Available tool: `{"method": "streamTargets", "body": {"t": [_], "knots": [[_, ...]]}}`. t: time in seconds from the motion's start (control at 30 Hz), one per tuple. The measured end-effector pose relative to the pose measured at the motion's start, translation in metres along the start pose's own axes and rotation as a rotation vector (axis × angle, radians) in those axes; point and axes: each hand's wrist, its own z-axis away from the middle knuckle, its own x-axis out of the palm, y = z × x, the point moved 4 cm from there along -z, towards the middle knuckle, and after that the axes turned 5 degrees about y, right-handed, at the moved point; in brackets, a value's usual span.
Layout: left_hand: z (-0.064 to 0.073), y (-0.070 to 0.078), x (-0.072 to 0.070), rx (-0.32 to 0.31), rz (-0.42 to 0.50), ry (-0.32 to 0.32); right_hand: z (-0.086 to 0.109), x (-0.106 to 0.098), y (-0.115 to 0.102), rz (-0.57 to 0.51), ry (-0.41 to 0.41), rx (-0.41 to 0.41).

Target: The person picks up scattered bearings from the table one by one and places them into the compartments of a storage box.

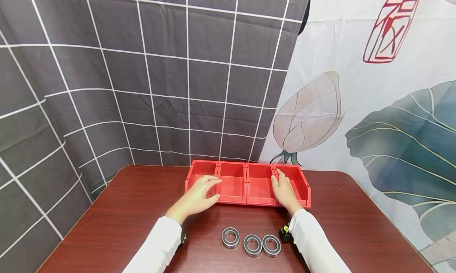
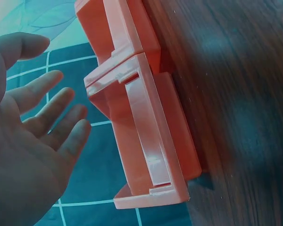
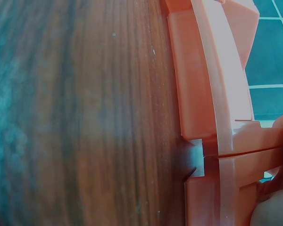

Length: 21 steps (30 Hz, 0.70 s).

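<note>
Several red storage bins [image 1: 232, 186] stand side by side in a row on the table. My left hand [image 1: 197, 197] hovers at the front of the leftmost bins, its fingers spread and relaxed; the left wrist view shows the palm holding nothing, apart from the red bins [image 2: 146, 132]. At the two walls where the two rightmost bins meet, my right hand [image 1: 285, 191] grips with thumb and fingers on either side. Only part of that hand shows at the edge of the right wrist view, beside the adjoining bin walls [image 3: 254, 141].
Three ball bearings lie flat in front of the bins: one on the left [image 1: 230, 237], a middle one [image 1: 246, 249] and one on the right [image 1: 265, 249]. The dark red wooden table [image 1: 117, 213] meets a grey gridded cloth [image 1: 160, 79] behind.
</note>
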Motion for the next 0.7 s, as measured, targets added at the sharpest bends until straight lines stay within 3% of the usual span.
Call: {"method": "streamTargets", "body": {"t": [0.23,0.5,0.7], "knots": [[0.005,0.009,0.002,0.024,-0.059,-0.102,0.000,0.000,0.000,0.001,-0.004,0.004],[0.010,0.016,0.005,0.036,-0.029,-0.129,0.001,0.000,-0.001,0.004,-0.005,0.007],[0.012,0.021,0.010,0.095,-0.014,-0.156,0.001,0.000,0.000,0.007,-0.001,0.007]]}}
